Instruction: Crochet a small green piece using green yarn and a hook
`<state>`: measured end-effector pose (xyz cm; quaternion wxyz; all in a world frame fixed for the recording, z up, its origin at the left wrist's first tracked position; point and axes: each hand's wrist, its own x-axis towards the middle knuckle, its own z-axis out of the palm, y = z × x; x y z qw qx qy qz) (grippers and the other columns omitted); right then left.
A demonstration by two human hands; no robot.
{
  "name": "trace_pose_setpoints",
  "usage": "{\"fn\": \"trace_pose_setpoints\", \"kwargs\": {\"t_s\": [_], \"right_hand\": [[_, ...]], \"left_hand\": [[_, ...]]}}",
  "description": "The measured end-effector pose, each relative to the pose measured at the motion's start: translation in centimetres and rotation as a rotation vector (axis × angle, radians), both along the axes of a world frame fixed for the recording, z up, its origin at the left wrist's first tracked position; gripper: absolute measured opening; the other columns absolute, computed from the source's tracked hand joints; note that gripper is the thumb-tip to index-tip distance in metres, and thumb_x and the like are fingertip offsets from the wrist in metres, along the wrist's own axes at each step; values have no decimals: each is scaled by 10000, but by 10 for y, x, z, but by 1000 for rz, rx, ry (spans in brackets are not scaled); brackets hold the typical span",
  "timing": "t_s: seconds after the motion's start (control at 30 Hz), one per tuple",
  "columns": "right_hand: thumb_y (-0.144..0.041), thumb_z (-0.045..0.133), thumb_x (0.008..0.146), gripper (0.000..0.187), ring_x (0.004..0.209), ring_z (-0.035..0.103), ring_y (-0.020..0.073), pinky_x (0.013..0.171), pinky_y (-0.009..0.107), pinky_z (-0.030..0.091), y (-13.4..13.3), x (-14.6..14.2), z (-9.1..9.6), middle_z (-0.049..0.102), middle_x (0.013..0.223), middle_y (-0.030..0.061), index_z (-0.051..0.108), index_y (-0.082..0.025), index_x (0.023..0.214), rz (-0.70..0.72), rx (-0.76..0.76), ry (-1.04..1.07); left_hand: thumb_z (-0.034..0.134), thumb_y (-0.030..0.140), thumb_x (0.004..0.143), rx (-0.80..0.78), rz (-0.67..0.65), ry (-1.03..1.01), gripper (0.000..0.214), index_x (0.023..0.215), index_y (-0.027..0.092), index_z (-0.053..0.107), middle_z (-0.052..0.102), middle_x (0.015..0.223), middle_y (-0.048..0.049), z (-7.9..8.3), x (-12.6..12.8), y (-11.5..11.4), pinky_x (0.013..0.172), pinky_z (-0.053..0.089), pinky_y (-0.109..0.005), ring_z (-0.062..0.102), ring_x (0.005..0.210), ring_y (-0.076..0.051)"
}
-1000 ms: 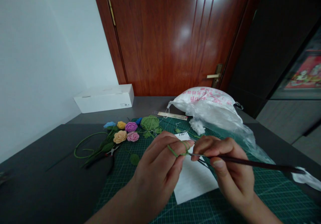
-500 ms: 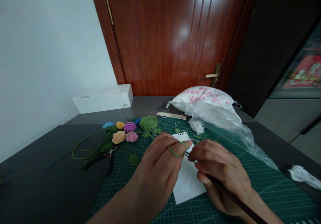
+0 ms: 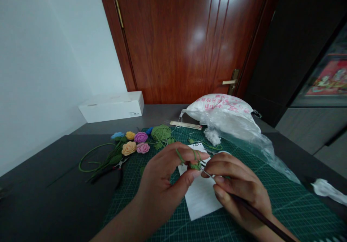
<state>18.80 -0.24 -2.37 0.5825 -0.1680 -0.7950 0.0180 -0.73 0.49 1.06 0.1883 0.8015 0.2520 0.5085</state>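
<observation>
Green yarn [image 3: 180, 156] is looped around a finger of the left hand [image 3: 162, 184], near the centre of the scene, above the paper [image 3: 204, 200]. Its small worked piece [image 3: 194, 166] is pinched by that hand's thumb and fingers. A dark-handled tool [image 3: 253, 209] is gripped in the right hand [image 3: 241, 184], its thin metal tip pointed left at the piece; whether the yarn is caught by it cannot be told. Farther left, flowers [image 3: 129, 148] are laid near a yarn ball [image 3: 161, 133]. At far right, a bag [image 3: 221, 103] is seen.
</observation>
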Motion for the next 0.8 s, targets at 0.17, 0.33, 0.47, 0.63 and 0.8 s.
{"fn": "trace_pose_setpoints", "kwargs": {"t_s": [0.17, 0.33, 0.47, 0.63, 0.8], "right_hand": [[-117, 566, 966, 246, 806, 721, 206, 733, 433, 616, 2, -6, -7, 746, 891, 33, 593, -276, 1152, 76, -38, 77], [-118, 564, 968, 216, 795, 710, 199, 720, 408, 609, 4, -9, -9, 739, 877, 23, 588, -288, 1099, 118, -29, 108], [-75, 572, 906, 250, 710, 689, 206, 644, 365, 584, -2, -12, -10, 722, 780, 10, 620, -288, 1027, -19, -50, 47], [-92, 557, 862, 226, 581, 615, 194, 606, 376, 534, -11, -25, -12, 674, 693, 1, 641, -256, 992, -291, 19, 152], [5, 556, 849, 262, 606, 601, 160, 581, 320, 480, -14, -34, -10, 662, 691, -14, 590, -255, 849, -479, 246, 92]], "left_hand": [[721, 16, 789, -149, -35, -99, 328, 1031, 231, 772, 749, 924, -31, 0, 0, -1, 824, 593, -312, 726, 884, -190], [740, -6, 763, -361, -138, -278, 355, 1034, 219, 789, 686, 819, -5, 0, 3, -3, 730, 593, -240, 688, 780, -142], [780, 0, 725, -484, -204, -369, 339, 999, 200, 793, 686, 759, 4, -3, 8, -5, 722, 585, -236, 670, 741, -131], [785, 19, 713, -590, -167, -419, 331, 1002, 180, 763, 690, 747, 5, -8, 16, -8, 698, 599, -253, 676, 711, -138], [724, -25, 725, -452, -42, -433, 264, 878, 190, 723, 739, 843, -13, -12, 21, -13, 785, 631, -263, 733, 804, -153]]}}
